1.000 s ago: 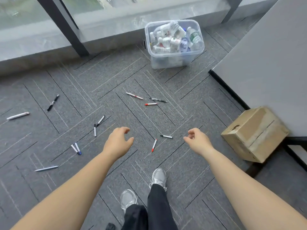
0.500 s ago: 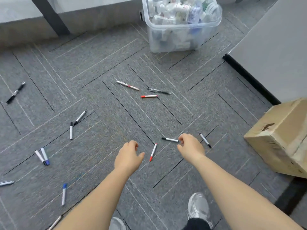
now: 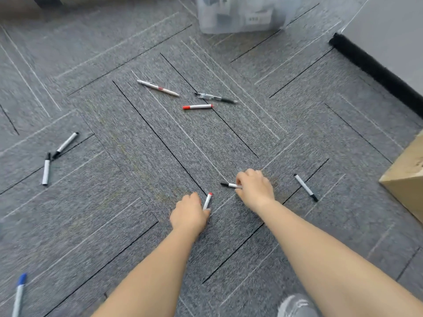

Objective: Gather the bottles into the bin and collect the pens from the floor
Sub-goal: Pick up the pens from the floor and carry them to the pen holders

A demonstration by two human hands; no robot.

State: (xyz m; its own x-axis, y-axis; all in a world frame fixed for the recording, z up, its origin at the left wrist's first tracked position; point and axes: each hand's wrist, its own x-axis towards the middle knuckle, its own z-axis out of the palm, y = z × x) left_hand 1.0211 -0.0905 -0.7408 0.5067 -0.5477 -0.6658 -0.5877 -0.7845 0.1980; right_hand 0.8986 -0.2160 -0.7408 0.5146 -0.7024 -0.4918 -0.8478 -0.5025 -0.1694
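Hands on two pens on the grey carpet floor [image 3: 114,225].
Left hand [image 3: 188,215] pinches a red-capped pen [image 3: 207,200]; right hand [image 3: 255,187] closes on a black-capped pen [image 3: 229,185]. Farther off, the bin [image 3: 240,17] stands at the top edge.

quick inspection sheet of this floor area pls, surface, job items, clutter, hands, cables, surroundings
surface: grey carpet tiles, striped pattern.
job's things: clear bin at top edge, contents blurred. Pens scattered: red-capped pen at the left hand, black-capped pen at the right hand, black pen to the right, three pens mid-floor, two pens at left, blue pen at bottom left.
clutter: cardboard box at right edge.
grippers: left hand closing on the red-capped pen; right hand pinching the black-capped pen. Both pens look still on the floor.
cables: nothing seen.
surroundings: grey panel with black edge at upper right; shoe at bottom.
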